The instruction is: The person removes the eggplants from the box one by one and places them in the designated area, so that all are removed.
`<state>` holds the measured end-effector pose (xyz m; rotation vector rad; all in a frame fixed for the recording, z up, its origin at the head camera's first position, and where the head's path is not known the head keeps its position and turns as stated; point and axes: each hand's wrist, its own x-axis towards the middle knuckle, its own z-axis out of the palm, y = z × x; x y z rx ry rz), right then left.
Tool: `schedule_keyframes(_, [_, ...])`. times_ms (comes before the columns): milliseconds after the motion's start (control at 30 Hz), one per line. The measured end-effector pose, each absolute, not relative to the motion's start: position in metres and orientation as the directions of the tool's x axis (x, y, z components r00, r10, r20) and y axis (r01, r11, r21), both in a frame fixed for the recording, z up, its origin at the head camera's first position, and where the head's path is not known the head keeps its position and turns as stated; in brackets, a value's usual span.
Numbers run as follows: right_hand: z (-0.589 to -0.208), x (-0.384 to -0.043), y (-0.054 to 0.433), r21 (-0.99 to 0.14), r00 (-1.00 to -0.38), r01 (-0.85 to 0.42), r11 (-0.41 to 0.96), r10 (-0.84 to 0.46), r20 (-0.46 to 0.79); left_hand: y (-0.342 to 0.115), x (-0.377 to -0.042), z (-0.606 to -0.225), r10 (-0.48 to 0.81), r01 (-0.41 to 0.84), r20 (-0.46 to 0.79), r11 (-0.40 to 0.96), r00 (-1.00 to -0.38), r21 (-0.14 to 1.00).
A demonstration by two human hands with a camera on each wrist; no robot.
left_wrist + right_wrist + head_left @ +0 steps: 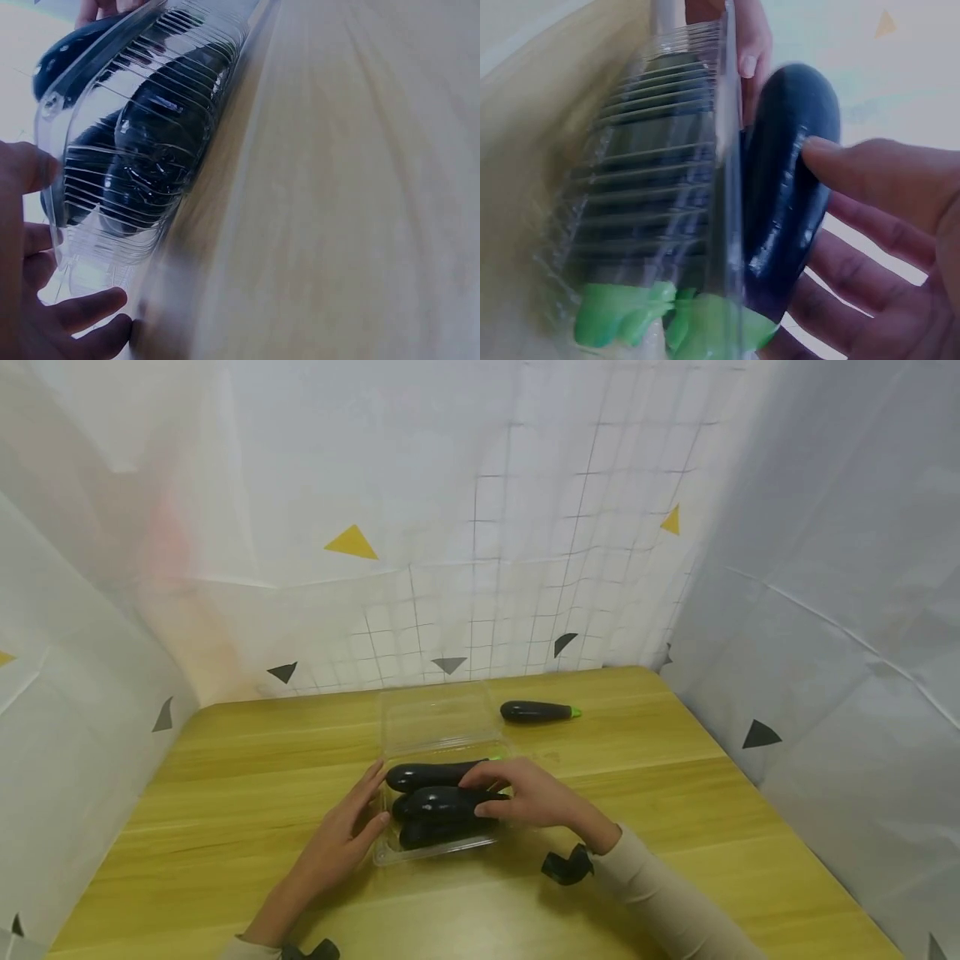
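Observation:
A clear plastic clamshell box (420, 854) lies on the table with several dark eggplants in it, their green caps toward the right. My right hand (532, 793) holds the eggplant on top (438, 803), thumb on one side and fingers on the other. In the right wrist view this eggplant (791, 172) sits above the box's rim, over the others. At the box's left side, my left hand (341, 831) touches the rim with thumb and fingers spread. The left wrist view shows the ribbed wall (169, 112) and eggplants through it.
The box's clear lid (435, 718) is folded back flat behind it. Another eggplant (534, 712) lies on the wooden table (675, 785) at the back right. White sheets (420, 460) with coloured triangles stand around the table's back and sides.

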<state>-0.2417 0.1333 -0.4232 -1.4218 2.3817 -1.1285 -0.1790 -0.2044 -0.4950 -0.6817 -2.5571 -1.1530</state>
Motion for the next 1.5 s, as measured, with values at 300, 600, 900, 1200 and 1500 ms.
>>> schedule_keyframes(300, [-0.414,-0.241,0.136,-0.696,-0.586,-0.677,0.24,-0.748,0.312,-0.205,-0.179,-0.497,0.311,0.512,0.408,0.576,-0.858,0.637])
schedule_keyframes(600, [-0.402,-0.247,0.142,-0.673,-0.604,-0.695,0.253,-0.713,0.355,-0.205,-0.18,-0.496,0.309,0.511,0.408,0.568,-0.859,0.645])
schedule_keyframes(900, [-0.399,-0.258,0.151,-0.668,-0.633,-0.689,0.282,-0.684,0.364,-0.205,-0.18,-0.496,0.308,0.506,0.403,0.563,-0.862,0.653])
schedule_keyframes(1200, [-0.405,-0.271,0.159,-0.672,-0.658,-0.675,0.305,-0.66,0.363,-0.205,-0.18,-0.495,0.306,0.507,0.406,0.569,-0.861,0.647])
schedule_keyframes(1500, [-0.41,-0.282,0.17,-0.641,-0.675,-0.683,0.35,-0.637,0.372,-0.206,-0.18,-0.498,0.307,0.514,0.415,0.573,-0.857,0.638])
